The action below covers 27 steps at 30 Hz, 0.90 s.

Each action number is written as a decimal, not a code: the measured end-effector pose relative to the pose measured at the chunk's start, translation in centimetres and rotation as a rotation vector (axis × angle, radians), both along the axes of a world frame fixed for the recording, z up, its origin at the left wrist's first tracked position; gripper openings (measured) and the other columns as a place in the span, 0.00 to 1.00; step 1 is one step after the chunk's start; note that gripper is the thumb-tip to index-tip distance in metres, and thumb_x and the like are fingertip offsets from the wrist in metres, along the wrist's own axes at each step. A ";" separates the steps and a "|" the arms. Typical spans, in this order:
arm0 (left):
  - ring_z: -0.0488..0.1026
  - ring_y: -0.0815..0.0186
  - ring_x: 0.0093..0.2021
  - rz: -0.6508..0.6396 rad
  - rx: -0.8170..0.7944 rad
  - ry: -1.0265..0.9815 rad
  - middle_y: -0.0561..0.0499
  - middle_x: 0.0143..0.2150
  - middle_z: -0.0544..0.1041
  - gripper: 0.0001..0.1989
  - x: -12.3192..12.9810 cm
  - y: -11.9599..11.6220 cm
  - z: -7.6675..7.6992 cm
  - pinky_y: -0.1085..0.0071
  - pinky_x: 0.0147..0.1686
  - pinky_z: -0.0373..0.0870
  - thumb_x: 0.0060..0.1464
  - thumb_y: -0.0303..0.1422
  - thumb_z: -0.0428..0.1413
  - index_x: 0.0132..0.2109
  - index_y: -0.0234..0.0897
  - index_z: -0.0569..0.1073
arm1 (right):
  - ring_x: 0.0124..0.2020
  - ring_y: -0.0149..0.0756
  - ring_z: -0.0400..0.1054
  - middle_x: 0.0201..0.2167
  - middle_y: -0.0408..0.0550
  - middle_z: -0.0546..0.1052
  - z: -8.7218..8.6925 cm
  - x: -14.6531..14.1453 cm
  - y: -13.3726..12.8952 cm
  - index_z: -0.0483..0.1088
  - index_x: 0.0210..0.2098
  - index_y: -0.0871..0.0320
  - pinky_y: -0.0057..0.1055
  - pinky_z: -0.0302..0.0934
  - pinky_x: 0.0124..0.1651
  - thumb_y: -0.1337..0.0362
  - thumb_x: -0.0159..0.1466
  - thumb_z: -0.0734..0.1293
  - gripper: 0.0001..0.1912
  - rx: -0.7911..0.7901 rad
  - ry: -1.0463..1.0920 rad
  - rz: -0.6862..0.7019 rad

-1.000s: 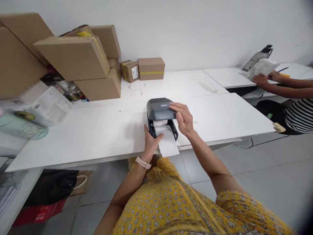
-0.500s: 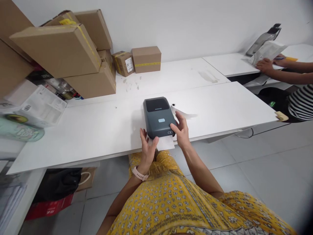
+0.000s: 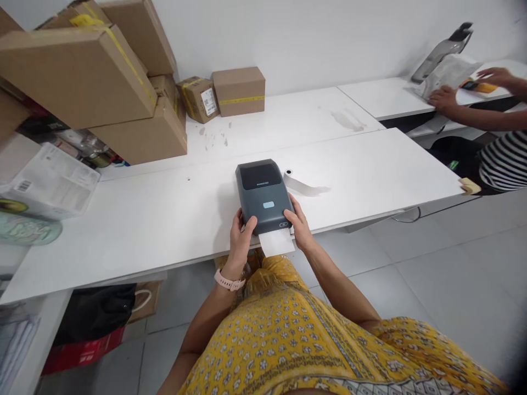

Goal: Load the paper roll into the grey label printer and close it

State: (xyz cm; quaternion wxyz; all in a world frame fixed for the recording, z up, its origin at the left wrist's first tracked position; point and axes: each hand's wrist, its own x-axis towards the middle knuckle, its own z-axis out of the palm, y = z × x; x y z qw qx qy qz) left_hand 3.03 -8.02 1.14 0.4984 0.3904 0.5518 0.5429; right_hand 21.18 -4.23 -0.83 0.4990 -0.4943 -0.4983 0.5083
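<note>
A dark grey label printer (image 3: 265, 200) stands on the white table near its front edge, with a light blue button on top. My left hand (image 3: 241, 238) grips its front left corner, the thumb resting on the upper edge. On the opposite side my right hand (image 3: 298, 222) clasps the front right corner, thumb on top beside a small round mark. From the printer's front a white paper strip (image 3: 277, 243) hangs out over the table edge between my hands. Just right of the printer lies a small roll of white paper (image 3: 289, 174) with its tail unrolled.
Cardboard boxes (image 3: 78, 77) are stacked at the left. Two smaller boxes, one a plain carton (image 3: 239, 92), stand against the wall. At the right, a co-worker's hand (image 3: 443, 100) rests by a white package, near a bottle (image 3: 440, 52). A bag (image 3: 96, 312) sits under the table.
My hands have closed in on the printer's front corners and now hold it. More of the paper strip shows. The co-worker's other hand has lifted over an orange-yellow thing.
</note>
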 end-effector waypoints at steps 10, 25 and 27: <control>0.70 0.51 0.71 0.015 0.045 0.069 0.41 0.71 0.72 0.36 -0.2 0.1 -1.0 0.55 0.67 0.70 0.61 0.54 0.59 0.70 0.43 0.65 | 0.77 0.52 0.54 0.76 0.51 0.61 -1.0 -0.4 0.0 0.48 0.77 0.48 0.53 0.54 0.77 0.36 0.67 0.60 0.46 0.088 -0.097 0.001; 0.60 0.72 0.20 -0.220 -0.294 -0.161 0.57 0.20 0.66 0.29 3.2 -4.9 -1.7 0.72 0.23 0.58 0.51 0.61 0.62 0.26 0.39 0.71 | 0.79 0.48 0.50 0.78 0.50 0.58 0.2 -0.9 0.6 0.52 0.76 0.49 0.49 0.52 0.78 0.41 0.65 0.64 0.45 0.184 -0.013 -0.036; 0.65 0.71 0.24 -0.147 -0.295 -0.225 0.56 0.24 0.71 0.28 3.7 -4.4 -1.1 0.73 0.26 0.64 0.47 0.60 0.66 0.32 0.38 0.75 | 0.77 0.48 0.54 0.76 0.50 0.62 0.1 -0.9 0.6 0.58 0.73 0.50 0.49 0.52 0.78 0.44 0.63 0.68 0.43 0.193 0.057 -0.053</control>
